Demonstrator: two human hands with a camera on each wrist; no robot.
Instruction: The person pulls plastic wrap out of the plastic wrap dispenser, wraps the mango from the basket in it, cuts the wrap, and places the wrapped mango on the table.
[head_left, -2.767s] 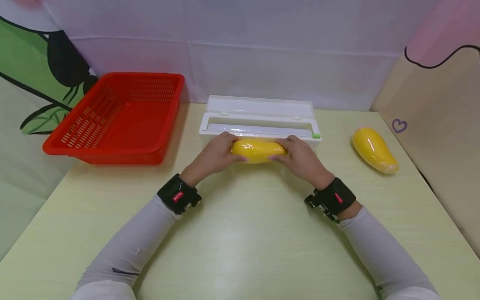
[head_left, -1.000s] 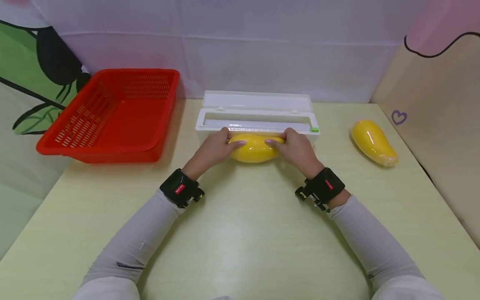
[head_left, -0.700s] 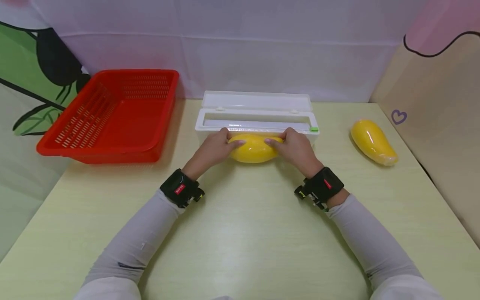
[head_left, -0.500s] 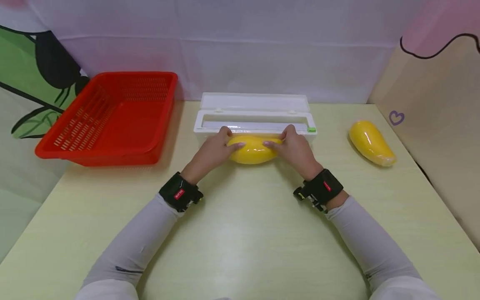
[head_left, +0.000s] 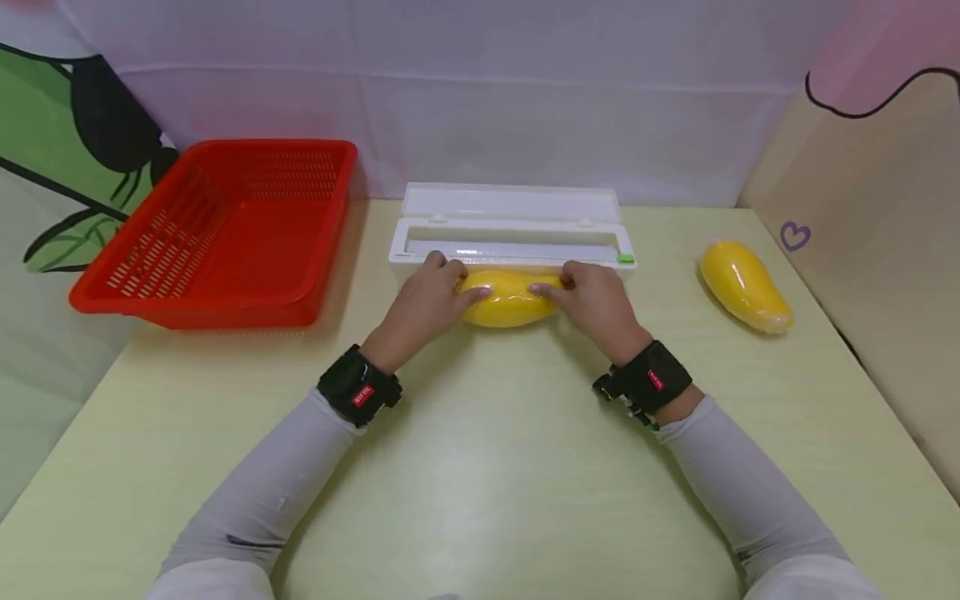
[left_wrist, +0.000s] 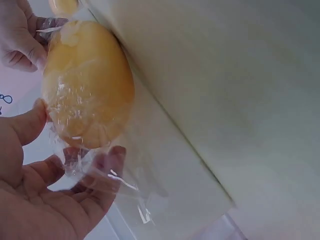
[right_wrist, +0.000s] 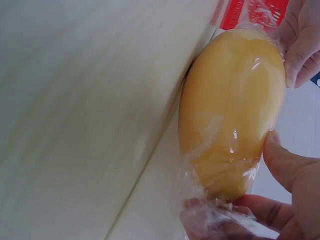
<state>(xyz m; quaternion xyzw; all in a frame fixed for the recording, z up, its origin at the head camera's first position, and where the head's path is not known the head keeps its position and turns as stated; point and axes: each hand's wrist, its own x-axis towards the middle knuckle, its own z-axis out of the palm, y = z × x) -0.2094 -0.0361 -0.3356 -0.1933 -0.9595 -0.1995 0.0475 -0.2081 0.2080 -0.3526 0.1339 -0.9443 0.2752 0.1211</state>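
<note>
Both hands (head_left: pixel 427 302) (head_left: pixel 596 302) pinching film ends around yellow mango (head_left: pixel 510 298); risks tearing or bunching from uneven pull against dispenser (head_left: pixel 512 237).

sleeves: the person is wearing 2 long, close-fitting sleeves in pale grey, reaching down to the wrists.
left hand (head_left: pixel 429 302): bare; a broad black strap is circling the wrist, showing a small red tag with white lettering too small to read.
right hand (head_left: pixel 596 304): bare; a matching black strap with a red tag is circling the wrist, a small black fitting sticking out from its side.
</note>
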